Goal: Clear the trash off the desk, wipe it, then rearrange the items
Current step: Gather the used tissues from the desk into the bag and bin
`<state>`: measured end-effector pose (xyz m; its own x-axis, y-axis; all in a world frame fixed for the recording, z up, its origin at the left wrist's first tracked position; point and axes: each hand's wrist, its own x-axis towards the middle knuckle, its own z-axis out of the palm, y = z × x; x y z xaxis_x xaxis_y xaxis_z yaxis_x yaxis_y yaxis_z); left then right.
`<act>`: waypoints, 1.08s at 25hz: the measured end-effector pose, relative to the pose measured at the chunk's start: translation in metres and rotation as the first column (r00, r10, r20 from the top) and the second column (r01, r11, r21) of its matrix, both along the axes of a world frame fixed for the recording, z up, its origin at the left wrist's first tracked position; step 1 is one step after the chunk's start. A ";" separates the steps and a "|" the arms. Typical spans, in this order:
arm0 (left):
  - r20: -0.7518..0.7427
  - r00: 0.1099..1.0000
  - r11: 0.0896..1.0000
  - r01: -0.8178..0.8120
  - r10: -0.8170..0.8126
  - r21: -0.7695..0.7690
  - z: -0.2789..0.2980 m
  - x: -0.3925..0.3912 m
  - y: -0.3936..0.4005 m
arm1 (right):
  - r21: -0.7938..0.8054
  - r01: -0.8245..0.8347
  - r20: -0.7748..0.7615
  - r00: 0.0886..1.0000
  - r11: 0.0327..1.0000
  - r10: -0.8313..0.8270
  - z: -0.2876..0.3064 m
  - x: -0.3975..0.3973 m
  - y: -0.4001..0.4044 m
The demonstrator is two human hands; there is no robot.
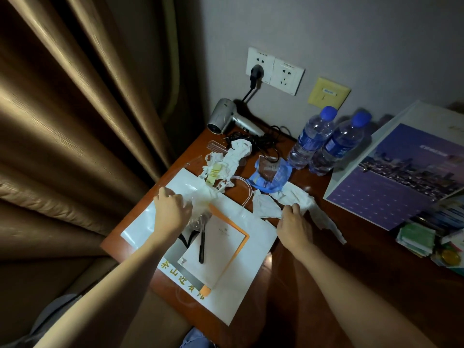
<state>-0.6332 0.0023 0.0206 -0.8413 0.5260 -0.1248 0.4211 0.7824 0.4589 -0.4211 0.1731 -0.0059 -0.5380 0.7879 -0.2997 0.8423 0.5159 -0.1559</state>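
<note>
A white paper bag (251,249) lies flat on the brown desk (326,259), with a notepad (218,244) and a black pen (201,247) on top of it. My left hand (170,209) grips a piece of clear crumpled plastic (200,209) at the bag's upper part. My right hand (292,227) rests on the edge of a crumpled white tissue (266,205), fingers curled over it. More crumpled tissue (233,159) lies further back, and a blue plastic wrapper (271,177) sits beside it.
A silver hair dryer (227,118) with its black cord (261,141) lies at the back, plugged into a wall socket (261,69). Two water bottles (324,141) stand right of it. A purple stand-up card (401,177) and stacked packets (421,237) fill the right. A curtain (75,121) hangs left.
</note>
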 end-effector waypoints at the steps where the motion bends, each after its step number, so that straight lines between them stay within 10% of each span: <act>1: 0.028 1.000 0.999 -0.014 0.013 0.032 -0.001 0.001 0.001 | -0.001 -0.023 0.013 1.000 1.000 0.023 -0.001 -0.006 0.005; 12: 0.177 0.984 0.996 0.018 -0.034 0.090 0.017 0.024 0.036 | -0.097 -0.202 -0.196 0.964 0.975 0.180 -0.034 -0.020 0.008; 18: 0.181 0.982 0.998 0.063 -0.061 -0.005 0.004 0.045 0.063 | -0.093 0.139 -0.385 0.908 0.986 -0.164 -0.021 0.014 0.038; 27: 0.194 0.980 0.998 0.053 -0.046 -0.030 0.001 0.062 0.070 | 0.041 0.409 0.055 0.910 0.911 -0.411 -0.038 0.035 0.052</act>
